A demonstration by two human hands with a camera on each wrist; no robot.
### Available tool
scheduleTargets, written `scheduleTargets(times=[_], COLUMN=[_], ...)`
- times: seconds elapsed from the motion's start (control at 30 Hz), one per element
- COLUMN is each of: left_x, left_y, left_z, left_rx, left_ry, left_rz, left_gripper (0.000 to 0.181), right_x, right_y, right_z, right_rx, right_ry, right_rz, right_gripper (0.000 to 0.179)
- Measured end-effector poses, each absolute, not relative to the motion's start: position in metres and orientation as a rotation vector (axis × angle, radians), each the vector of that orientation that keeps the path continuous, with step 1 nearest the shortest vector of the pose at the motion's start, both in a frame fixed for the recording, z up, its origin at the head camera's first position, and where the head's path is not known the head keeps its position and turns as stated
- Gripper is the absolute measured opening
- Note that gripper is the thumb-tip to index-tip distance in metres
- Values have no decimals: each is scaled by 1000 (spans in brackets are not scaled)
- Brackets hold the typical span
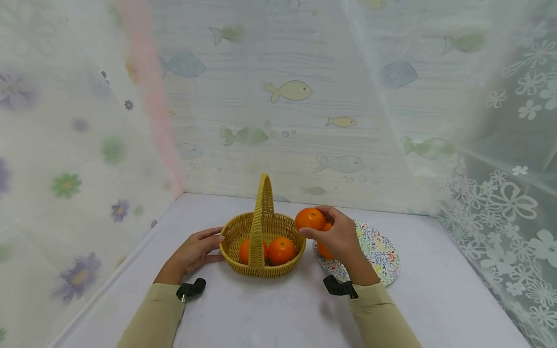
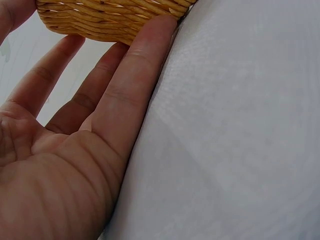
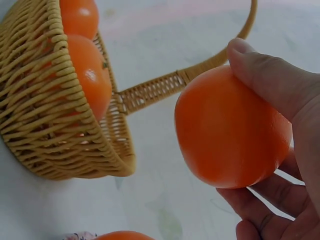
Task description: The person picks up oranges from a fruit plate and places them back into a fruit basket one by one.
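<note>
My right hand (image 1: 341, 237) pinches an orange (image 1: 310, 219) between thumb and fingers, raised beside the right rim of a yellow wicker basket (image 1: 265, 271). The right wrist view shows this held orange (image 3: 232, 127) close up, apart from the basket. Inside the basket lie two oranges, one (image 1: 282, 251) right of the handle and another (image 1: 245, 252) partly hidden behind it. On the basket's left side rests my left hand (image 1: 196, 253); its fingers (image 2: 122, 95) are fairly straight and touch the woven wall. Behind the right hand, more orange fruit (image 1: 324, 251) shows partly on a plate.
The round plate (image 1: 380, 251) with a multicoloured pattern lies right of the basket. A white cloth (image 1: 252, 314) covers the table. Fish-printed sheer curtain (image 1: 278, 121) hangs behind it, with flowered curtains at both sides. The basket's tall arched handle (image 1: 263, 193) stands upright.
</note>
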State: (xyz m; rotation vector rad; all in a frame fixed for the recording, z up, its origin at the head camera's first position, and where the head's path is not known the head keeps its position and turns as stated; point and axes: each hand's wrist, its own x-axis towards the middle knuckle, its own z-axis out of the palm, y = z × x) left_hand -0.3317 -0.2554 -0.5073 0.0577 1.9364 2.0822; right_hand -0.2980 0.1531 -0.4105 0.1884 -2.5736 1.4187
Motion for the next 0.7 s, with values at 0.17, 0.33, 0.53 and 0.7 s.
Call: scheduleTargets(times=[0.17, 0.33, 0.53, 0.7], left_x=[-332, -330, -330, -329], left_y=[-256, -257, -258, -256], left_z=[-507, -508, -508, -505], left_rx=[56, 49, 45, 46], left_ry=[1933, 1951, 1974, 1978], left_rz=[2082, 2067, 2051, 2045], left_gripper=[63, 63, 65, 63], right_x=[-295, -293, -294, -293], right_y=[147, 140, 133, 129], right_z=[-412, -416, -422, -423], right_rx=[211, 241, 285, 282], right_ry=[-2575, -2571, -2569, -2581], right_rz=[1383, 1323, 1282, 1272], right_gripper=[84, 83, 80, 81])
